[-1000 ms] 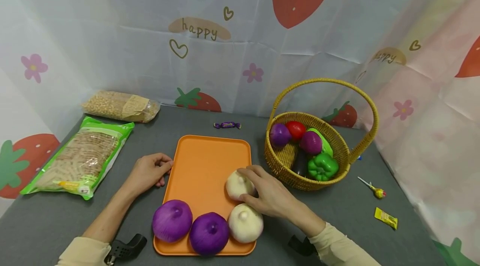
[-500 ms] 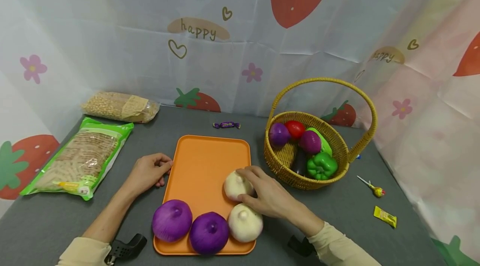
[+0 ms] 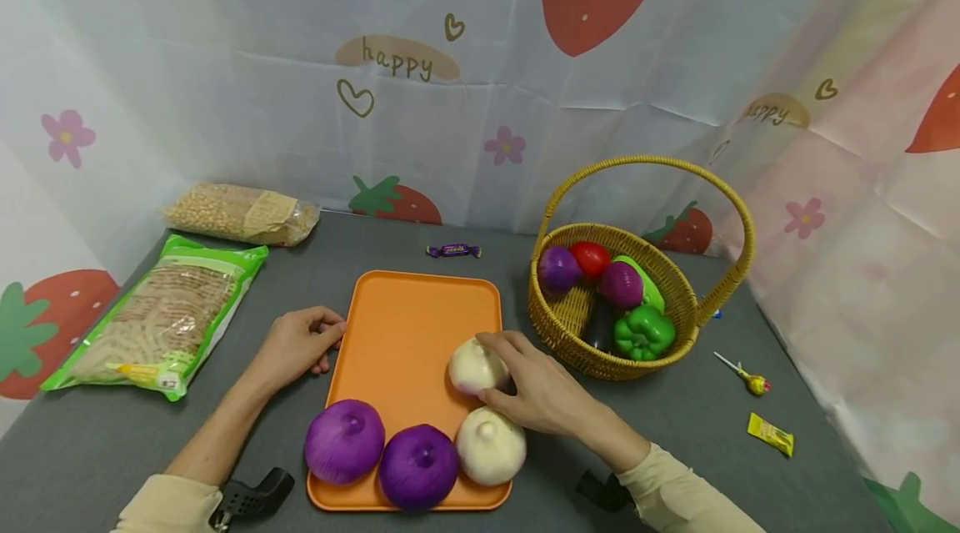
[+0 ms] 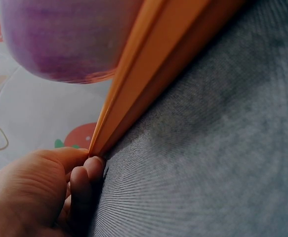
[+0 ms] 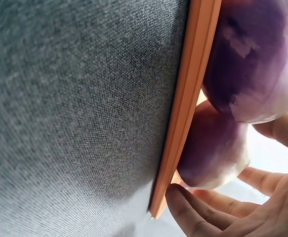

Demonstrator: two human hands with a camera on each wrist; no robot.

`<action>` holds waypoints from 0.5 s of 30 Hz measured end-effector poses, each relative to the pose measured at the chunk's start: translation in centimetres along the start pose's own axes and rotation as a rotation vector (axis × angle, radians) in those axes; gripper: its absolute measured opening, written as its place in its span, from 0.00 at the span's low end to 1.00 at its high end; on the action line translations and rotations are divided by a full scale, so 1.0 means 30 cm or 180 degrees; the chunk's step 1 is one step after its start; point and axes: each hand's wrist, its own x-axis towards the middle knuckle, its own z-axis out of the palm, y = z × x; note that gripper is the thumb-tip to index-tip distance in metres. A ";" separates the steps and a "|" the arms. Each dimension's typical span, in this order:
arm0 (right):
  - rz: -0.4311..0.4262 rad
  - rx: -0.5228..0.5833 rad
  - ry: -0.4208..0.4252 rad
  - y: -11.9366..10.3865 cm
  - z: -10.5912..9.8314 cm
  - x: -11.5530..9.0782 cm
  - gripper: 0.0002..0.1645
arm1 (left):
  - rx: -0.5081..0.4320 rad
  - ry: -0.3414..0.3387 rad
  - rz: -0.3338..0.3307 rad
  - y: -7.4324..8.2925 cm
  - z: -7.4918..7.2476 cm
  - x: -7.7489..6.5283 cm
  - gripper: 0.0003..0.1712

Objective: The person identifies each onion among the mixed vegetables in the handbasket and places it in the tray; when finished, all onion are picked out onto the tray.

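Observation:
On the orange tray (image 3: 412, 324) lie two white-and-purple turnips and two purple onion-like vegetables. My right hand (image 3: 543, 387) holds the farther turnip (image 3: 472, 368), with fingers over its far right side and thumb at its near side. The nearer turnip (image 3: 491, 447) sits just below that thumb. Along the tray's near end are a purple onion-like vegetable (image 3: 345, 441) and a darker purple one (image 3: 418, 466). My left hand (image 3: 300, 345) pinches the tray's left rim; its thumb and finger meet at the edge in the left wrist view.
Right of the tray stands a wicker basket (image 3: 555, 333) with several toy vegetables. A lollipop (image 3: 750, 381) and a yellow packet (image 3: 771, 434) lie farther right. Behind the tray is a purple wrapped candy (image 3: 453, 250). A green bag (image 3: 161, 308) and a clear bag of grains (image 3: 240, 213) lie left.
The farther turnip has tilted slightly in my right hand, and a purple patch shows at its near edge. My left hand stays at the tray rim.

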 end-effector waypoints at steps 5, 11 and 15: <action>0.0019 -0.0033 0.0019 0.001 -0.001 0.001 0.41 | 0.0006 0.0002 0.0005 -0.001 -0.001 0.000 0.14; 0.0086 -0.0071 0.0146 -0.007 -0.023 -0.003 0.40 | -0.0009 -0.0003 -0.0001 0.002 -0.003 -0.002 0.15; 0.0141 -0.0038 0.0350 -0.006 -0.068 -0.003 0.38 | -0.0010 -0.0007 0.0005 0.003 -0.003 -0.003 0.15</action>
